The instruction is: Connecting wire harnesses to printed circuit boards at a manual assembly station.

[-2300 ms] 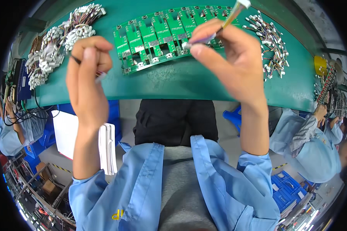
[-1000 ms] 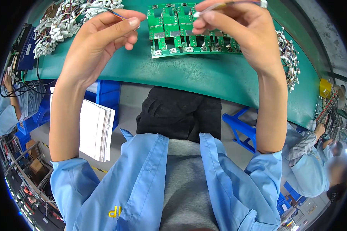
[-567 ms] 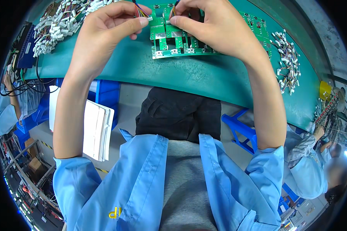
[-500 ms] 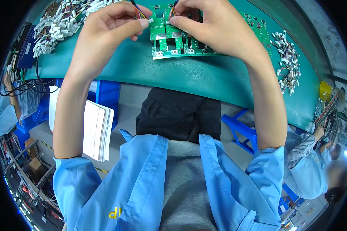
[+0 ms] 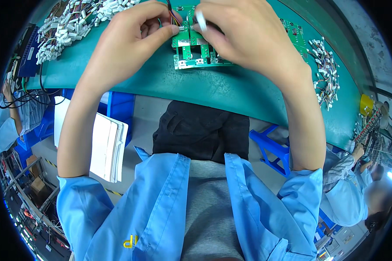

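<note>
My left hand (image 5: 139, 37) pinches a wire harness (image 5: 175, 18) of thin coloured wires between thumb and forefinger. Its white plug sits at the edge of a green circuit board (image 5: 183, 42), by the fingertips. Over the same board, my right hand (image 5: 244, 32) is closed, thumb against bent fingers. A white connector (image 5: 201, 21), blurred, shows at those fingers; the rest of what they hold is hidden. The panel lies flat on the green mat and has several cut-out sections; my right hand covers part of it.
A big heap of white-plugged harnesses (image 5: 59, 39) lies at the far left, and a smaller pile (image 5: 326, 71) at the right. Another green board section (image 5: 295, 34) extends beyond my right hand. A blue stool (image 5: 272, 148) stands below the green table (image 5: 148, 82). Co-workers sit at both sides.
My left hand has moved slightly right and nearer, bringing the harness plug onto the board. My right hand has turned, and a white connector now shows at its fingers. The board has shifted slightly.
</note>
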Demonstrator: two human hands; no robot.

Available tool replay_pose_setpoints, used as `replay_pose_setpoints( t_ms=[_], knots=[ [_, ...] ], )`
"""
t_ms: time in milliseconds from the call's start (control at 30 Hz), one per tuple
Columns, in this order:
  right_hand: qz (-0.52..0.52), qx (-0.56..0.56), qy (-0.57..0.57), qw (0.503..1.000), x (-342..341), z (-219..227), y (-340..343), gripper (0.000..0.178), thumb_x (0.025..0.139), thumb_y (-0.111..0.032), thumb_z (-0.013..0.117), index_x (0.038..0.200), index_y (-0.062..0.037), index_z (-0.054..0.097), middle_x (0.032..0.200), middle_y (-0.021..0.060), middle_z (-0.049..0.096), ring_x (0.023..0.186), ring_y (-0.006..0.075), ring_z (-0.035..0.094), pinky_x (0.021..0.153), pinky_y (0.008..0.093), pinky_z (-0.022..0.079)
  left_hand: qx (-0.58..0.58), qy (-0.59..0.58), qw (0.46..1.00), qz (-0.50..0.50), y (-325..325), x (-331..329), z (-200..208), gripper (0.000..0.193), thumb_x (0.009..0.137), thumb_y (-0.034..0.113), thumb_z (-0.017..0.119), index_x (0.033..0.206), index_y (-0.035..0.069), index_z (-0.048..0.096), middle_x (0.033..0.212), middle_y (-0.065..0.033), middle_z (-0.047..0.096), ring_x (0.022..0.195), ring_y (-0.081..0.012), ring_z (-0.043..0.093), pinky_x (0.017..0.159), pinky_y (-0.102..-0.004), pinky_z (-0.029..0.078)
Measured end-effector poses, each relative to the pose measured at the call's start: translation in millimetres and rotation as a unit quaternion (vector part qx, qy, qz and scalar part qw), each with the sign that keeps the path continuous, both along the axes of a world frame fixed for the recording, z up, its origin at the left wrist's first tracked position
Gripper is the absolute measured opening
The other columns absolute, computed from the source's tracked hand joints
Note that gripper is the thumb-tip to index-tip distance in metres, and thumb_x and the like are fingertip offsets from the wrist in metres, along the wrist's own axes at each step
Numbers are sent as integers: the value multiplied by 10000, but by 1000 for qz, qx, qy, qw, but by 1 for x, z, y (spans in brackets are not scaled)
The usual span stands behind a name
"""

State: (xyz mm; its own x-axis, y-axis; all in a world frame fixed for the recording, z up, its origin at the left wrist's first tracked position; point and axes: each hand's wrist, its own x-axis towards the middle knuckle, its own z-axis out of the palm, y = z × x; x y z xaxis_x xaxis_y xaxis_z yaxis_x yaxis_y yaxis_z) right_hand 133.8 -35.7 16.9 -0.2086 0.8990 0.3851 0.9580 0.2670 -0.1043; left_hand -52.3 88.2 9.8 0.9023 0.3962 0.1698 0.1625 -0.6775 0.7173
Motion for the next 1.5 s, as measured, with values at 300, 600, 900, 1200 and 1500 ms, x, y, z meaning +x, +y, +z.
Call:
replay_pose_setpoints(
  t_ms=[300, 600, 900, 1200, 1500],
  knots=[
    [61, 1, -28, 998, 5, -3, 6, 126, 888, -158, 617, 792, -79, 632, 800, 70, 609, 745, 235, 547, 826, 339, 393, 127, -42, 989, -63, 12, 1, -4, 156, 946, 151, 715, 1019, 14, 724, 938, -75, 663, 760, -166, 571, 689, -257, 476],
    [67, -21, 64, 996, 8, -8, 9, 121, 876, -123, 600, 772, -67, 626, 768, 75, 609, 726, 242, 538, 814, 328, 383, 61, 11, 997, -35, 12, 12, 6, 109, 863, 54, 709, 817, -34, 664, 796, -100, 650, 717, -215, 588, 674, -308, 482],
    [32, -61, 162, 984, 6, -13, 5, 112, 858, -86, 581, 751, -55, 597, 743, 78, 587, 708, 248, 513, 804, 326, 380, 16, 2, 1000, -27, 19, 13, -6, 113, 853, 36, 692, 785, -48, 658, 768, -103, 658, 674, -214, 574, 652, -304, 473],
    [38, -26, 193, 980, 6, -21, 5, 112, 848, -88, 585, 741, -57, 576, 736, 73, 572, 696, 245, 497, 798, 325, 379, -25, 25, 999, -27, 21, 16, -6, 98, 847, 24, 695, 789, -49, 665, 751, -104, 650, 661, -200, 561, 646, -297, 461],
    [15, -76, 183, 980, 6, -15, 1, 86, 857, -93, 595, 777, -64, 587, 764, 70, 578, 719, 230, 516, 825, 331, 390, 102, -10, 993, -53, 9, 3, -6, 126, 951, 139, 709, 982, 17, 721, 911, -72, 660, 759, -180, 566, 709, -273, 474]
  ],
)
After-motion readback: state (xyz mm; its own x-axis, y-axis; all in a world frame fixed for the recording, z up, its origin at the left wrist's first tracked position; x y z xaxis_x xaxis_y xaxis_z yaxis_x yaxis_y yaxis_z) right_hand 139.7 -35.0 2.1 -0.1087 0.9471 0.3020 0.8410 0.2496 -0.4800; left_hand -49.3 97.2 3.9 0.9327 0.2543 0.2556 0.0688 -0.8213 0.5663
